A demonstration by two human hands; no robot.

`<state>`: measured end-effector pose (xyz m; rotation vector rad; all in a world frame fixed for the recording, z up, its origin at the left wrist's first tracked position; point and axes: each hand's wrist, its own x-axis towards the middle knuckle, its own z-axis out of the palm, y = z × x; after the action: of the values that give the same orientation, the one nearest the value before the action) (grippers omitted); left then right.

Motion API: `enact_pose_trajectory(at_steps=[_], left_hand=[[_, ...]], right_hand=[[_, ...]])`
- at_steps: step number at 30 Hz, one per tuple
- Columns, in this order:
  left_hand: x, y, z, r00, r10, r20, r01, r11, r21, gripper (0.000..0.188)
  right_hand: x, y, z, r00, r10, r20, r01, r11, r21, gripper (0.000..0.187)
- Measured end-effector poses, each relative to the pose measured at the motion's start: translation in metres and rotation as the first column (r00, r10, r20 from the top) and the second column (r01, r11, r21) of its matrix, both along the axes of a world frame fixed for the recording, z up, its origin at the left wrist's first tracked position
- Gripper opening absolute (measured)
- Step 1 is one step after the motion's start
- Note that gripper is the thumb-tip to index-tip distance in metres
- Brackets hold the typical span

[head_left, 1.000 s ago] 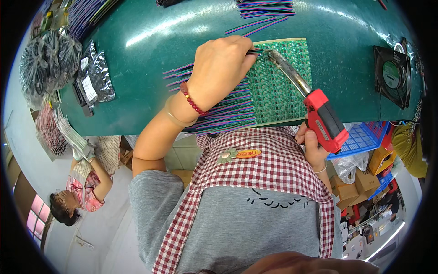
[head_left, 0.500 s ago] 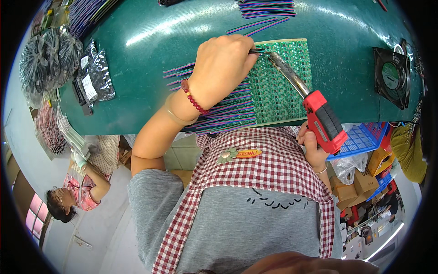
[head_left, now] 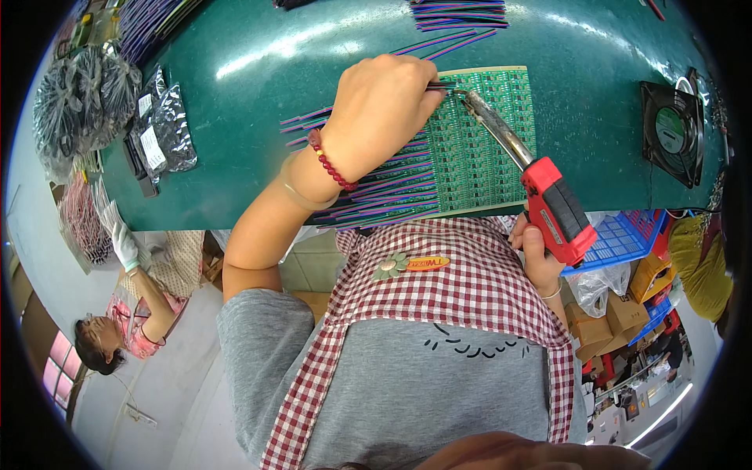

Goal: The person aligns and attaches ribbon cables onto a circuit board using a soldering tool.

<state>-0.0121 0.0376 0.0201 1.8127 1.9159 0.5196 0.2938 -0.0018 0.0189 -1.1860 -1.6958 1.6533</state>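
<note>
A green circuit board panel (head_left: 486, 157) lies at the near edge of the table. Wires (head_left: 395, 192) with dark, pink and blue strands stick out from its left side in a row. My left hand (head_left: 384, 106) is closed in a pinch on a wire (head_left: 444, 85), whose end reaches the board's upper left part. In my right hand (head_left: 539, 258) is a red and black soldering gun (head_left: 560, 207). Its metal barrel slants up to the left, and the tip is at the wire's end. My left palm hides part of the wire row.
Bundled wires (head_left: 458, 16) lie beyond the board. A black fan (head_left: 672, 133) stands at the right, plastic-bagged parts (head_left: 86, 102) at the left. Below the table's right side is a blue crate (head_left: 619, 239). A gloved co-worker (head_left: 129, 317) is at the far left.
My left hand has shifted very slightly left, still pinching the wire. The soldering gun has barely moved. The co-worker's gloved hand has moved up and left.
</note>
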Motion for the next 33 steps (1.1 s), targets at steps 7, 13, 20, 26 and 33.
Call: enact_pose_trajectory(at_steps=[7,13,20,26,33], left_hand=[[-0.001,0.000,0.001,1.000,-0.008,-0.016,0.008,1.000,-0.001,0.017],[-0.001,0.001,0.002,1.000,-0.017,-0.024,0.017,1.000,0.000,0.018],[-0.001,0.003,0.004,0.999,-0.022,-0.048,0.021,0.999,-0.028,0.019],[0.000,0.004,0.004,0.997,-0.019,-0.081,0.015,0.999,-0.045,0.019],[0.001,0.003,0.005,0.995,-0.032,-0.093,0.029,0.999,-0.031,0.018]], right_hand=[[0.003,-0.001,-0.005,0.998,0.055,0.040,-0.057,0.995,0.076,0.029],[-0.004,0.002,0.007,1.000,-0.006,0.002,0.006,1.000,0.001,0.028],[0.004,0.000,-0.004,0.991,0.087,0.099,-0.095,0.993,0.075,0.026],[-0.002,0.002,0.005,0.998,-0.022,-0.051,0.020,0.999,-0.037,0.039],[0.001,0.000,0.002,0.998,-0.018,-0.068,0.018,1.000,-0.012,0.042]])
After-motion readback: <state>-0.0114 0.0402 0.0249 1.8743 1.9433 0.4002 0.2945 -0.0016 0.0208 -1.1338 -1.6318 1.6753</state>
